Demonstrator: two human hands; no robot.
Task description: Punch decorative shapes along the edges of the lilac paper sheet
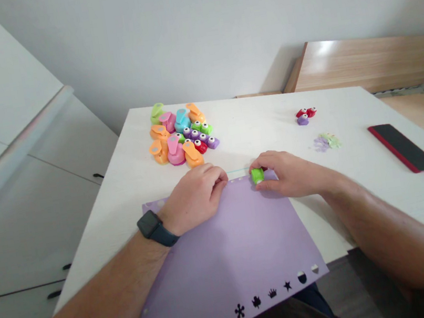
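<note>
Left hand (197, 195): narrow curled grip, empty, pressing the purple card sheet (227, 263) to keep it steady.
Right hand (289, 173): narrow grip pinching a green craft punch (257, 176) on the sheet's far edge.
Nearby: colourful craft punches (178, 143) grouped on the table (255, 126).

a white table (255, 126) carried a heap of colourful craft punches (180, 137) toward its far edge. to the right lay small red and purple punches (305, 116), scattered paper cutouts (327, 142) and a black phone in a red case (403, 147), while a purple card sheet (227, 263) overhung the near edge.
</note>
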